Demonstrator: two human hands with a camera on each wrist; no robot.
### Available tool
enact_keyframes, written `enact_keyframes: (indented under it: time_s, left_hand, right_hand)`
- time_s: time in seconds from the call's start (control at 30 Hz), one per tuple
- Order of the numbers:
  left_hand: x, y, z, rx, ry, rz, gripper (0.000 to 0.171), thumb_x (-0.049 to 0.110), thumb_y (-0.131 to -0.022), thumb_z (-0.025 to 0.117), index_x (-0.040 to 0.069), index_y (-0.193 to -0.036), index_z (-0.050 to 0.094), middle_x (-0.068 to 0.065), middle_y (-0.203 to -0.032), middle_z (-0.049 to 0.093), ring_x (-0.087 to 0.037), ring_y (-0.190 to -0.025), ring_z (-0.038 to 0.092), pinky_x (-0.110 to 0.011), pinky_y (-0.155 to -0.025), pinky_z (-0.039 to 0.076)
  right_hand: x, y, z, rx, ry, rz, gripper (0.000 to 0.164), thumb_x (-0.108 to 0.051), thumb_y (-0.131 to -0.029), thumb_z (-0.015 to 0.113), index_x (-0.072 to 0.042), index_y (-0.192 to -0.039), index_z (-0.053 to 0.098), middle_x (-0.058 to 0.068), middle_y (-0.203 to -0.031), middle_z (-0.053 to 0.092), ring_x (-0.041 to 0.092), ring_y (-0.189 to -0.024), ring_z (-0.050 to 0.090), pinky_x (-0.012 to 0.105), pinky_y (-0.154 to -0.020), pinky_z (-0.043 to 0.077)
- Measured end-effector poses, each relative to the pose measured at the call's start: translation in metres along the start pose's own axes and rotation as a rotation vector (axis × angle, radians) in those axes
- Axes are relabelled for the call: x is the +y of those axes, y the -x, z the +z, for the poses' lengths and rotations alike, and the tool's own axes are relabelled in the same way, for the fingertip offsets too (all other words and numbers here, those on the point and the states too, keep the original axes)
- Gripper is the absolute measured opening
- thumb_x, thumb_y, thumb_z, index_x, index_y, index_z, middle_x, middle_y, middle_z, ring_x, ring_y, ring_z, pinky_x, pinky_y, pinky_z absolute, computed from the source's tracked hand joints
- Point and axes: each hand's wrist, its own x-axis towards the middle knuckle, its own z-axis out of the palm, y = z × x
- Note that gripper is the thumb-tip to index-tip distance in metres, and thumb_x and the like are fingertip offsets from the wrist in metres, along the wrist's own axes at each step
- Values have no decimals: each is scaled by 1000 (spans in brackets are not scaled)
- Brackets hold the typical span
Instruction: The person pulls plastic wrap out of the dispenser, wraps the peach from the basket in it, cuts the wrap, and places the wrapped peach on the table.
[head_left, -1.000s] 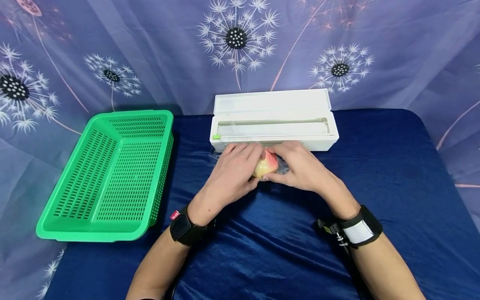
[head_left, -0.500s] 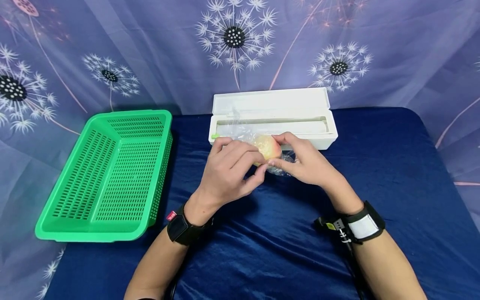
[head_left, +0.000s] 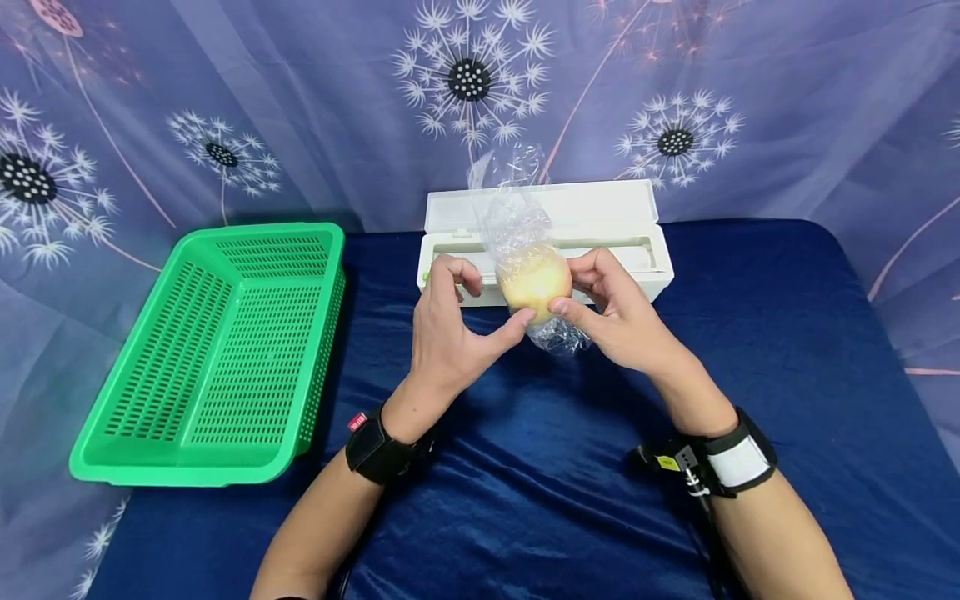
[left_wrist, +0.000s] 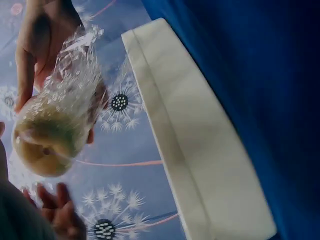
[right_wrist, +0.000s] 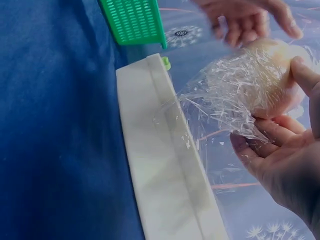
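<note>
A yellow apple (head_left: pixel 534 287) with a pinkish blush hangs over the front of the white box, partly wrapped in clear cling film (head_left: pixel 517 217). My right hand (head_left: pixel 626 325) holds it from the right, thumb on the near side and fingers beneath. One loose end of the film rises past the far side; another bunches below the apple. On the left, my left hand (head_left: pixel 450 333) has thumb and fingers spread, the thumb tip right at the apple's lower edge. The left wrist view shows the apple's dimpled end (left_wrist: pixel 46 151) facing the camera.
Behind the hands stands a long white cling film box (head_left: pixel 656 279), its lid (head_left: pixel 600 202) raised and a roll inside. A green cutter knob (right_wrist: pixel 166 63) sits at its left end. A green slotted basket (head_left: pixel 318 350) lies to the left on the blue cloth (head_left: pixel 525 500).
The apple has risen and turned in the right hand, its yellow side now showing, with film spreading upward. My left hand has loosened from it and shifted left, fingers opening.
</note>
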Motion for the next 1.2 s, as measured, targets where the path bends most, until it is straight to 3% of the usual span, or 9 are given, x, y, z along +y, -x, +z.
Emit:
enact_keyframes:
  time_s: [0.1,0.2,0.47,0.63,0.77,0.97,1.07,1.2]
  left_hand:
    - [-3,0,2,-111,109,-95,91,82,-88,61,3,-134,52,-10,-120,61,-24,-109,62,-47,-84,52]
    - [-4,1,2,-191,211,-151,98,83,-88,61,4,-145,52,-9,-133,62,-21,-116,62,-50,-90,54]
    - [-5,0,-1,-225,365,-281,87,78,-84,72,9,-137,61,-3,-114,72,-20,-94,58,-42,-81,46]
    - [-9,-1,-3,-263,397,-277,91,74,-83,76,12,-147,53,-1,-126,71,-18,-102,62,-40,-86,51]
    - [-11,-2,-2,-254,408,-248,93,72,-85,76,10,-149,50,-3,-132,69,-18,-111,65,-43,-92,55]
    - [-11,-1,-1,-208,454,-214,89,69,-87,76,5,-145,54,-9,-130,70,-21,-112,68,-44,-94,56]
    - [-11,-2,-1,-176,537,-246,91,68,-86,78,-1,-141,56,-15,-126,70,-22,-110,68,-37,-94,57]
    - [-8,-3,0,-134,709,-344,98,68,-80,84,-9,-135,56,-15,-119,69,-18,-106,68,-27,-91,57]
  right_hand:
    - [-5,0,3,18,-13,-8,54,-21,-100,74,16,-127,45,-4,-123,75,16,-119,68,30,-109,49]
    - [-8,0,6,18,-6,-14,58,-25,-99,74,16,-127,45,-2,-125,74,16,-120,67,31,-109,49]
    - [-11,-1,12,-1,20,-7,59,-28,-96,74,16,-123,46,29,-127,69,13,-121,67,29,-108,49]
    - [-13,-1,14,18,17,16,56,-25,-95,76,14,-124,49,30,-126,69,14,-119,68,29,-107,50]
    - [-16,-1,17,26,37,30,50,-17,-95,77,14,-124,50,28,-127,70,13,-120,68,30,-108,50]
    - [-21,-2,17,31,51,37,45,-6,-95,79,12,-126,53,25,-130,70,15,-122,68,30,-107,51]
    - [-23,-2,13,8,43,23,41,-9,-99,75,9,-131,57,21,-133,70,18,-123,68,29,-105,52]
    - [-27,-3,0,-30,50,19,41,-25,-113,53,4,-139,63,16,-136,70,20,-125,68,30,-105,52]
